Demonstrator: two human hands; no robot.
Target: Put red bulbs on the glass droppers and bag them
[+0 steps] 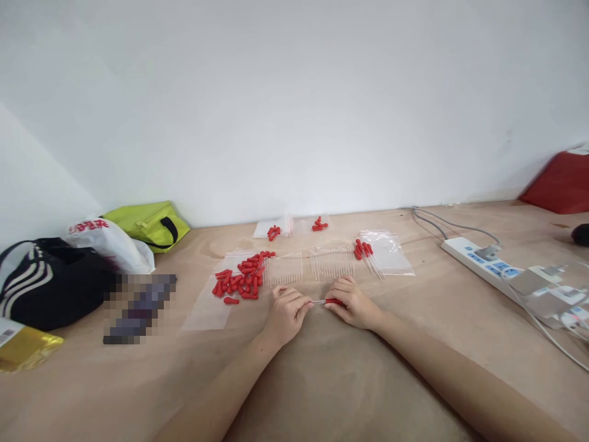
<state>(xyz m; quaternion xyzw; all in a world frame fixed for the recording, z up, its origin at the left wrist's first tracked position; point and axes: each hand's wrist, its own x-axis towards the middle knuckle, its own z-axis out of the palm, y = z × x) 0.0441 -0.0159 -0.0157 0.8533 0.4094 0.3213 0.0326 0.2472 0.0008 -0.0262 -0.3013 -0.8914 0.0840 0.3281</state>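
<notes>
My left hand (pixel 286 314) pinches the clear end of a thin glass dropper tube (pixel 318 301). My right hand (pixel 352 302) grips the red rubber bulb (pixel 334 301) at the tube's other end. Both hands rest on the wooden table (pixel 322 380), close together. Just beyond my left hand lies a pile of loose red bulbs (pixel 242 279) on a clear plastic bag (pixel 207 307). Rows of clear tubes (pixel 308 267) lie beyond my hands. A few finished droppers with red bulbs (pixel 365 255) lie on another clear bag (pixel 389 252).
More bags with red bulbs (pixel 294 227) sit near the wall. A white power strip (pixel 488 261) with cables lies at right, a red object (pixel 559 184) behind it. At left are a green pouch (pixel 150 224), a white plastic bag (pixel 108 242) and a black bag (pixel 46 282).
</notes>
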